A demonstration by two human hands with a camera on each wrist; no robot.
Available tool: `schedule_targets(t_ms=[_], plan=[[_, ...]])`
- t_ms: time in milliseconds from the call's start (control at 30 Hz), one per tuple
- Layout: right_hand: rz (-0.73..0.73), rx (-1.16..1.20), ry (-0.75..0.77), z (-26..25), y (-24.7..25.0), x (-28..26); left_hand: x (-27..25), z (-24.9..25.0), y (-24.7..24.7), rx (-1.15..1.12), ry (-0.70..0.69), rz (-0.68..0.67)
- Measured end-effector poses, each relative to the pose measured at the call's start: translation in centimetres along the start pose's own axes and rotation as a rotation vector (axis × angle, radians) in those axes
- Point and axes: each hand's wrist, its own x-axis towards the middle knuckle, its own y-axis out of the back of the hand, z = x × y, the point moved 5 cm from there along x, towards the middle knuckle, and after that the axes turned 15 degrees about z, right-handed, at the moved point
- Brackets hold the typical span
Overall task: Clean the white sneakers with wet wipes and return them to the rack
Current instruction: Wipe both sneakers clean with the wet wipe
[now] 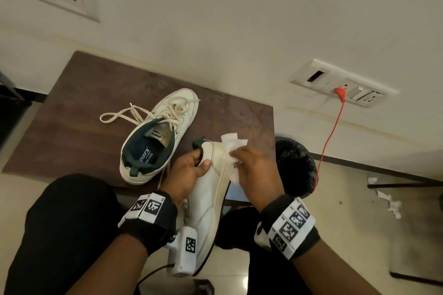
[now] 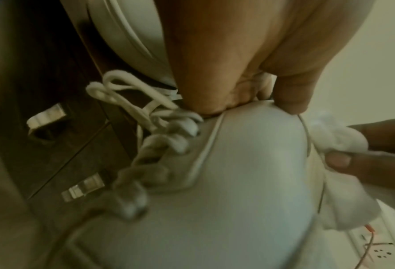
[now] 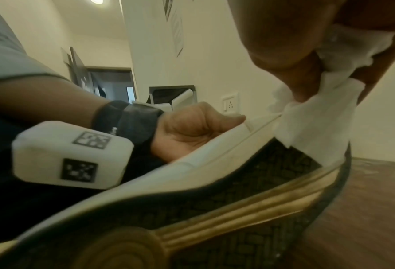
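Observation:
One white sneaker [image 1: 211, 201] lies tilted on its side across my lap, heel towards the table. My left hand [image 1: 191, 165] grips it at the heel collar, thumb on the outer side and fingers inside the opening. My right hand [image 1: 249, 167] pinches a crumpled white wet wipe [image 1: 231, 148] against the sneaker's side near the sole edge. In the right wrist view the wipe [image 3: 316, 116] touches the rim above the dark patterned sole [image 3: 226, 200]. The second white sneaker [image 1: 155, 136], with dark lining and loose laces, stands on the brown table [image 1: 72, 112].
A black bin [image 1: 294, 160] stands right of the table beside my right hand. A red cable [image 1: 333, 132] hangs from a wall socket [image 1: 345, 88]. Used crumpled wipes [image 1: 388, 199] lie on the floor at the right, near a dark metal frame.

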Motion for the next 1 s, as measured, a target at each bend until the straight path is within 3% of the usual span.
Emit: schedule_targets(t_ms=[200,400,500,733,1000], plan=[[-0.129,-0.196,-0.072,1.5,-2.1,3.6,0.8,-0.4,0.7,0.096,-0.013,-0.015],[-0.186,-0.096,-0.016,-2.6,-2.3,-1.6,0.4,-0.2,0.9,-0.105,0.072,-0.02],[-0.219,-0.095,-0.002,-3.2,-2.0,-3.5,0.3,-0.2,0.9,-0.159,0.117,-0.077],[-0.072,-0.209,-0.076,-1.5,-1.9,2.6,0.1,-0.2,1.7,-0.158,0.157,-0.223],[-0.228,-0.138,0.015,-4.5,-2.4,-2.1,-0.4,0.1,2.1,-0.229,0.219,-0.384]])
